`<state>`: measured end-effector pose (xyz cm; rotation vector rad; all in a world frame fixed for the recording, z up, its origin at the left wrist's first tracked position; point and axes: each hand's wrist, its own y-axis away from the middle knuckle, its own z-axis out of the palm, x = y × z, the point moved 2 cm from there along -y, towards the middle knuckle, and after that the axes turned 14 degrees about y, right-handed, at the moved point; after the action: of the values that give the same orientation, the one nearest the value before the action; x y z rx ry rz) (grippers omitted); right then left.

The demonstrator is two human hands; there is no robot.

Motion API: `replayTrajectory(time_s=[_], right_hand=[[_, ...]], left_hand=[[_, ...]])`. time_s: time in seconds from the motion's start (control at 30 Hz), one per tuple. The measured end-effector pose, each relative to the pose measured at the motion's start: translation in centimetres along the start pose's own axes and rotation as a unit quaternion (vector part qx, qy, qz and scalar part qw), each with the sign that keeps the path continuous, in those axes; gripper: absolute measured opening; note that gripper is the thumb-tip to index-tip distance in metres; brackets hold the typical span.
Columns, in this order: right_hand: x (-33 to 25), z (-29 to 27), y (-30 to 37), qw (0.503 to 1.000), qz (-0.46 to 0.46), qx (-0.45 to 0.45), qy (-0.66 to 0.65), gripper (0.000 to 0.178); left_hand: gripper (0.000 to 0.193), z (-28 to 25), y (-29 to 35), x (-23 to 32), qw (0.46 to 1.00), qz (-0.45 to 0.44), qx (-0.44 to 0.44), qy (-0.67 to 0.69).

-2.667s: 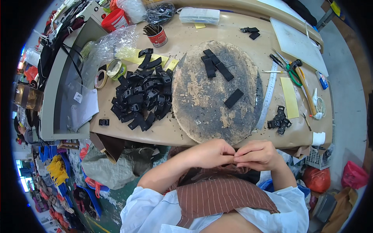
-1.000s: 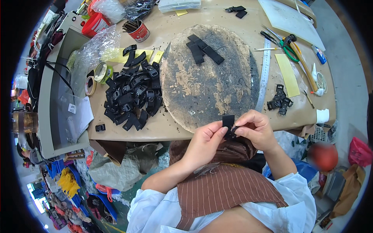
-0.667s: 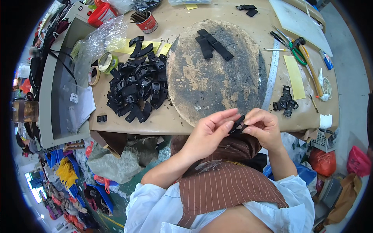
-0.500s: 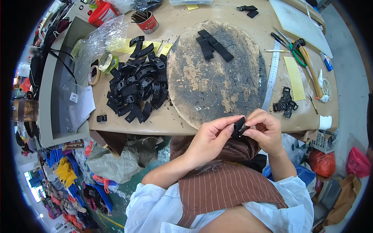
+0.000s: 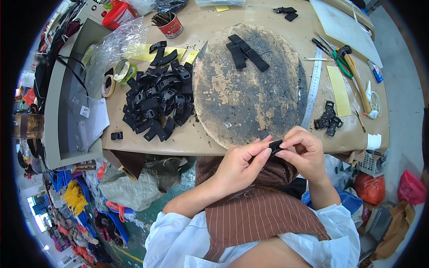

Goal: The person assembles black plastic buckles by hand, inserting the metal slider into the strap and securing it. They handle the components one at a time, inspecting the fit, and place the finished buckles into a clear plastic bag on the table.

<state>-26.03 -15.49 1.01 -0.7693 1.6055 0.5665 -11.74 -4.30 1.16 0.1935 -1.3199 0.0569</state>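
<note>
At the left, a blue bin (image 5: 121, 232) on the floor contains dark material, type unclear. Above it, a grey open-fronted housing (image 5: 53, 138) stands against the left end of the worktop (image 5: 263, 15); white papers (image 5: 99, 117) lean out at its right side. A red bucket (image 5: 118, 15) stands near the rear; its contents cannot be made out. A green ring-shaped item (image 5: 124, 71) encloses white material and sits just beside a tan tape roll (image 5: 108, 85). To their right is a heap of black straps with buckles (image 5: 158, 98), loose on the worktop. Behind the heap, a red tin (image 5: 172, 28) holds a bundle of thin brown rods (image 5: 162, 18), upper ends projecting above the rim. A clear plastic box (image 5: 220, 2) is cut off at the upper edge.

At centre, a round board (image 5: 241, 107) carries overlapping black strips (image 5: 248, 52). At the near edge of the board, the left hand (image 5: 241, 164) grips a short black piece (image 5: 275, 146) between thumb and fingers; the right hand (image 5: 307, 151) pinches its right end.

Right of the board lies a cluster of black buckles (image 5: 328, 119). Below the worktop, a white basket (image 5: 369, 166) stands above a red bag (image 5: 371, 187), contents hidden.
</note>
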Motion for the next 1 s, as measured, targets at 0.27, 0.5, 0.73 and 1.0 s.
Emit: replayTrajectory(time_s=[0.27, 0.5, 0.73, 1.0], right_hand=[[-0.4, -0.3, -0.2, 0.996, -0.003, -0.050, 0.069, 0.015], [0.3, 0.3, -0.6, 0.995, 0.001, -0.061, 0.080, 0.019], [1.7, 0.7, -0.7, 0.982, 0.087, -0.075, -0.150, 0.020], [2.0, 0.7, -1.1, 0.937, 0.184, -0.026, -0.296, 0.017]], left_hand=[[0.025, -0.6, -0.2, -0.2, 0.998, 0.010, -0.031, -0.059], [0.020, -0.4, -0.2, -0.8, 0.983, 0.014, 0.013, -0.183], [0.013, -0.5, -0.7, -1.0, 0.991, 0.022, 0.021, -0.132], [0.013, -0.9, -1.0, -2.3, 0.976, -0.058, 0.087, 0.190]])
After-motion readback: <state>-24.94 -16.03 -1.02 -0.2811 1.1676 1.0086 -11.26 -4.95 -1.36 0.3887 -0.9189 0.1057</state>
